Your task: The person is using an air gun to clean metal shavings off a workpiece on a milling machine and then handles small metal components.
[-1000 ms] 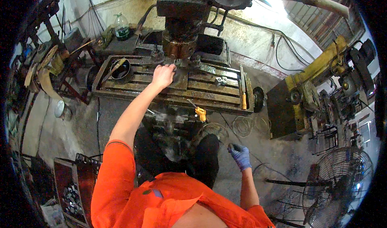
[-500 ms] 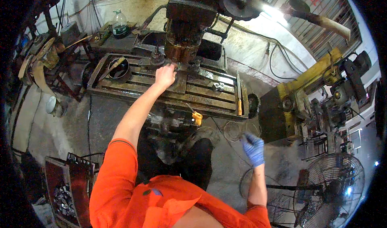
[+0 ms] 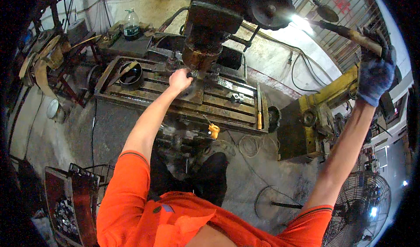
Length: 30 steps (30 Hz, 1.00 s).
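Open floor separates the surface's front edge from the fan. Left hand curls under the spindle, contents unclear; right hand has risen to the upper-right lever, grip unclear.

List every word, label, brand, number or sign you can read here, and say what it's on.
None can be read clearly.
Label on the bottle: too small to read.
Red marks on the slatted panel: perhaps writing, too blurred to read.
Patch on the orange shirt: no lettering can be made out.
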{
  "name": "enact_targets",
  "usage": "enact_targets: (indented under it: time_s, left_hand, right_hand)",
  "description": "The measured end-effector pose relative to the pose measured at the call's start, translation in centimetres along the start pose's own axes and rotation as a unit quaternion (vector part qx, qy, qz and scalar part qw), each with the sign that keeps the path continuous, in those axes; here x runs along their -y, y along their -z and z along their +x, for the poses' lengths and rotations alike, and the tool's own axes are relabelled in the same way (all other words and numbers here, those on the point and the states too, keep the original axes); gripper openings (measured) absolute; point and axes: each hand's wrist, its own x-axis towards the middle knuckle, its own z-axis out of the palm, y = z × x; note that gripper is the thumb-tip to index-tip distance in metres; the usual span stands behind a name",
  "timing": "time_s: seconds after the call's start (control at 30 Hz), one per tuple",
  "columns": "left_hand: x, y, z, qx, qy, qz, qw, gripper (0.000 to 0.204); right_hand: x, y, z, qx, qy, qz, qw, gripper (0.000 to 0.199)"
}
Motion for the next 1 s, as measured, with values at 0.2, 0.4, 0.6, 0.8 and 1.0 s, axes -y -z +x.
enact_targets:
  time_s: [0.2, 0.4, 0.6, 0.8, 1.0]
  left_hand:
    - [0.5, 0.0, 0.1, -0.008, 0.023, 0.02, 0.999, 0.036]
    - [0.8, -0.6, 0.3, -0.057, 0.01, 0.016, 0.998, 0.035]
    - [0.3, -0.5, 0.2, -0.05, -0.019, -0.009, 0.999, 0.035]
    - [1.1, -0.7, 0.4, -0.061, -0.009, 0.012, 0.998, 0.032]
    - [0.3, -0.6, 0.4, -0.046, 0.021, 0.024, 0.998, 0.032]
  right_hand:
    - [-1.3, 0.2, -8.4, -0.074, -0.066, 0.186, 0.978, 0.022]
    - [0.5, -2.7, -11.5, -0.146, -0.153, 0.274, 0.938, 0.043]
    - [0.1, -4.7, -16.1, -0.175, -0.099, 0.136, 0.97, 0.052]
    - [0.1, -4.5, -13.2, -0.115, -0.057, 0.126, 0.984, 0.044]
    - [-0.6, -5.4, -17.4, -0.139, -0.06, 0.128, 0.98, 0.042]
